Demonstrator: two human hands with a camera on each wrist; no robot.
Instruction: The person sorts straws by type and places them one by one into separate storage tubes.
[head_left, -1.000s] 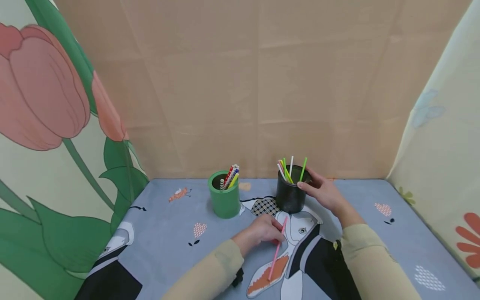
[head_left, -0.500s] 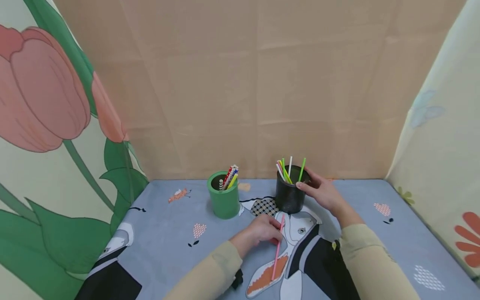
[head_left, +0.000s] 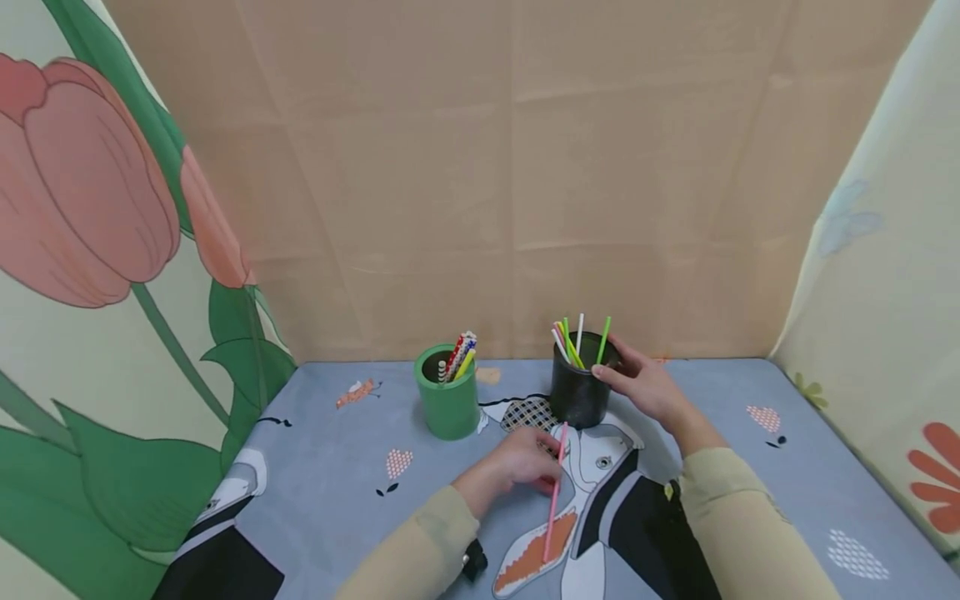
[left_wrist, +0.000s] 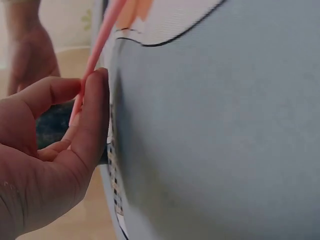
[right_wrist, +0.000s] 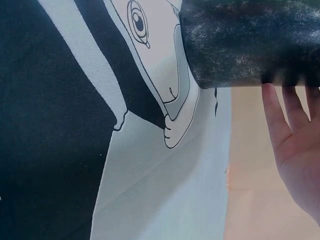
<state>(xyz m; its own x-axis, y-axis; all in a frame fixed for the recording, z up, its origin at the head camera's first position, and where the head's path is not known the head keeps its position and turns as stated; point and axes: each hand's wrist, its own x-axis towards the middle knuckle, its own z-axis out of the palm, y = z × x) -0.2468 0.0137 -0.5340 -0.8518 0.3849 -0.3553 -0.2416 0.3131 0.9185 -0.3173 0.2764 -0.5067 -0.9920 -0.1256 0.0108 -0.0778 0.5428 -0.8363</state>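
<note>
My left hand (head_left: 525,460) pinches a pink straw (head_left: 555,504) between thumb and fingers, low over the table in the head view. The straw slants, its lower end over the printed orange ear. In the left wrist view, the thumb and a fingertip meet on the straw (left_wrist: 100,45). My right hand (head_left: 647,387) grips a black cup (head_left: 579,396) near its rim, thumb on the near side. Several white, yellow and green straws (head_left: 603,342) stand in that cup. In the right wrist view, fingertips touch the wall of the black cup (right_wrist: 245,45).
A green cup (head_left: 448,410) with several patterned and yellow straws (head_left: 462,354) stands left of the black cup. The blue printed tablecloth (head_left: 330,475) reaches back to a tan cloth wall (head_left: 510,183). A small black object (head_left: 474,560) shows beside the left forearm.
My left hand has shifted slightly left and the pink straw stands a little steeper. The right hand keeps its hold on the black cup, nearly unmoved.
</note>
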